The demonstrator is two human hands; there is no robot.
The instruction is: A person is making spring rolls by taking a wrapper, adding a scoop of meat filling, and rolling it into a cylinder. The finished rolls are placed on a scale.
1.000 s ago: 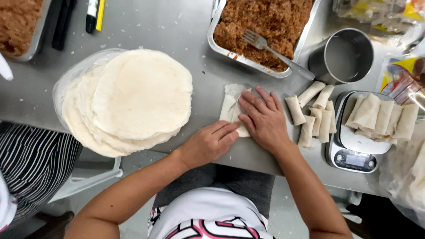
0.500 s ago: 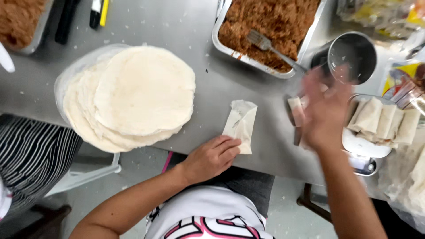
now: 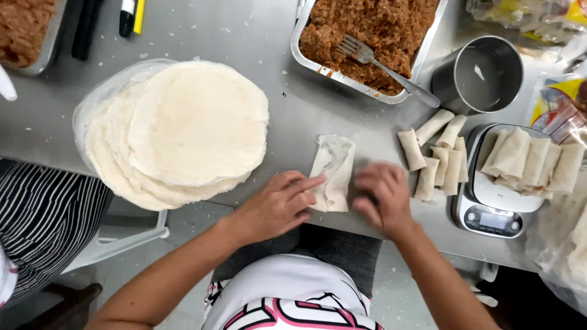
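Observation:
A partly folded pale wrapper [image 3: 333,171] lies on the steel table [image 3: 275,110] near its front edge. My left hand [image 3: 278,205] rests with its fingertips on the wrapper's left lower edge. My right hand [image 3: 382,198], blurred, is at the wrapper's right side, fingers curled against it; whether it touches is unclear. A stack of round flat wrappers [image 3: 180,128] sits to the left. Several finished rolls [image 3: 434,153] lie just right of my right hand.
A foil tray of brown minced filling [image 3: 367,36] with a fork [image 3: 385,67] stands behind. A steel cup [image 3: 477,76] and a small scale [image 3: 501,201] carrying more rolls are at the right. Another person's striped sleeve [image 3: 43,226] is at the left.
My right hand has come back from the steel cup at the right and is now down beside the folded wrapper. My left hand stays on the wrapper.

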